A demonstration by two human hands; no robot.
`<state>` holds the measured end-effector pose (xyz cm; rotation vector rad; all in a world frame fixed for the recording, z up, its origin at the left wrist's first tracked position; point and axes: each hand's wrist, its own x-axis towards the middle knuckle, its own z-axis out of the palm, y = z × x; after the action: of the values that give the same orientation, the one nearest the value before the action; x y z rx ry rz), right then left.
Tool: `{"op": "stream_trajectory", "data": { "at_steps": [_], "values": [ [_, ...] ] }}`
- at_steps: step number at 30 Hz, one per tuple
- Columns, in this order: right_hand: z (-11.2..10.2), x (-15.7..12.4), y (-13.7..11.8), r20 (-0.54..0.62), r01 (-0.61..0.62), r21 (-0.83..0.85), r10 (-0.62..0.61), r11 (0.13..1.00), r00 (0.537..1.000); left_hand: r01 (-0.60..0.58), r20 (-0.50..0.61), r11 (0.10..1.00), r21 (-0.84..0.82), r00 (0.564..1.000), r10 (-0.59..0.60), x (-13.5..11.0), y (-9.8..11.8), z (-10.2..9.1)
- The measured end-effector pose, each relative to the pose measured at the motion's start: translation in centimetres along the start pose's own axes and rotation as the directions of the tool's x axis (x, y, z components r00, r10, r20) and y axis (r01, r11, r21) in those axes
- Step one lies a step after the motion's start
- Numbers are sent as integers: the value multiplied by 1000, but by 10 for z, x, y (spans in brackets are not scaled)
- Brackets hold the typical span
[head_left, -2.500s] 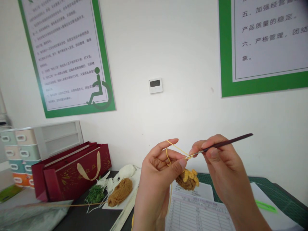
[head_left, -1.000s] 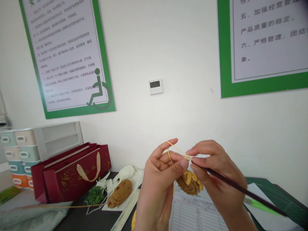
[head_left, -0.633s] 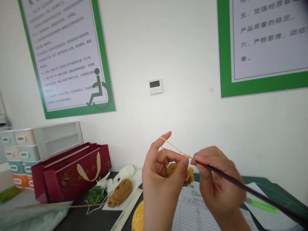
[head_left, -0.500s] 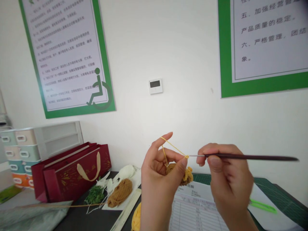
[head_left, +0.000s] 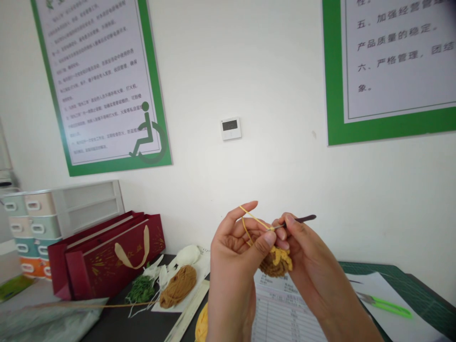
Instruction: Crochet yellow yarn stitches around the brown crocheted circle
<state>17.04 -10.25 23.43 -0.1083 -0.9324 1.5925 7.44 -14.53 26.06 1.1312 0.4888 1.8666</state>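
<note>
Between the thumb and fingers of my left hand (head_left: 237, 251) is a small crochet piece (head_left: 276, 263), brown with a yellow ruffled edge. Yellow yarn (head_left: 254, 217) loops over my raised left index finger and runs down to the work. My right hand (head_left: 302, 251) grips a crochet hook (head_left: 302, 219) with a dark handle, its metal tip at the yellow stitch by my left thumb. The right fingertips are close against the piece; whether they also press on it I cannot tell.
Printed sheets (head_left: 285, 308) lie under my hands on a green cutting mat (head_left: 384, 270). Green-handled scissors (head_left: 390, 306) rest at right. To the left are a ruler (head_left: 188, 311), a yellow yarn ball (head_left: 202, 325), brown yarn (head_left: 179, 286), green yarn (head_left: 140, 288), a red gift bag (head_left: 117, 251) and drawers (head_left: 42, 223).
My right hand has moved left, up to the crochet piece. The hook now angles away from me and looks shorter. The left hand has barely shifted, and the scissors show more fully.
</note>
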Motion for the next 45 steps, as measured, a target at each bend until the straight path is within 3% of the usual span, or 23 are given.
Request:
{"op": "stream_trajectory", "data": {
  "at_steps": [5, 7, 8, 9, 10, 11, 12, 13, 14, 15, 16, 17, 19, 21, 23, 28, 32, 34, 36, 39, 42, 45],
  "values": [
    [2, -1, 3, 19, 67, -48, -66, 997, 998, -14, -59, 1000, 9, 998, 15, -1, 0, 1],
    [1, 0, 4, 55, 225, -154, -219, 962, 974, -22, -81, 999, 24, 996, 24, -1, 0, 1],
    [0, 0, 3, 93, 349, -235, -337, 907, 937, -26, -93, 999, 32, 995, 29, -2, 1, 1],
    [-2, 1, 1, 161, 490, -336, -463, 804, 871, -28, -101, 999, 41, 994, 32, -3, 1, 2],
    [-5, 1, -1, 264, 630, -442, -578, 639, 772, -26, -104, 999, 47, 994, 31, -4, 2, 2],
    [-8, 1, -4, 382, 744, -523, -667, 415, 640, -17, -103, 999, 50, 994, 22, -5, 2, 3],
    [-12, 1, -8, 539, 806, -573, -674, 146, 505, 0, -97, 999, 43, 995, 5, -6, 3, 4],
    [-15, 1, -11, 663, 814, -566, -659, -130, 356, 30, -83, 999, 25, 996, -28, -7, 4, 4],
    [-18, 1, -14, 736, 778, -529, -639, -338, 223, 77, -57, 997, -1, 995, -77, -7, 5, 4],
    [-20, 1, -16, 767, 757, -497, -623, -424, 154, 138, -23, 990, -31, 990, -139, -8, 6, 3],
    [-22, 1, -17, 763, 769, -480, -633, -423, 128, 206, 15, 977, -58, 979, -205, -7, 7, 2],
    [-22, 1, -17, 730, 809, -480, -666, -338, 155, 270, 53, 960, -78, 962, -267, -7, 8, 1],
    [-20, 1, -14, 619, 880, -474, -717, -17, 320, 347, 111, 932, -101, 935, -336, -5, 11, -3],
    [-17, 0, -10, 520, 854, -436, -695, 284, 496, 345, 145, 933, -106, 933, -329, -3, 13, -6],
    [-14, -3, -8, 444, 799, -377, -665, 469, 600, 307, 168, 948, -86, 942, -290, -2, 15, -10],
    [-12, -9, -12, 242, 636, -294, -588, 714, 772, 287, 205, 958, -6, 938, -280, 0, 16, -17],
    [-7, -7, -15, 186, 431, -156, -403, 889, 896, 314, 267, 949, -8, 916, -300, 1, 16, -19],
    [-4, -5, -14, 187, 330, -151, -301, 932, 935, 266, 255, 964, 1, 932, -258, 0, 15, -17],
    [-3, -4, -12, 198, 310, -218, -270, 925, 942, 185, 195, 982, 42, 962, -190, 0, 14, -14],
    [-5, -2, -10, 252, 437, -338, -367, 834, 896, 108, 91, 989, 103, 989, -117, -1, 13, -9],
    [-9, -1, -9, 279, 528, -392, -450, 753, 848, 85, 53, 990, 112, 994, -91, -1, 13, -6],
    [-11, -1, -9, 204, 512, -399, -470, 761, 859, 102, 57, 988, 120, 992, -109, -1, 14, -6]
  ]
}}
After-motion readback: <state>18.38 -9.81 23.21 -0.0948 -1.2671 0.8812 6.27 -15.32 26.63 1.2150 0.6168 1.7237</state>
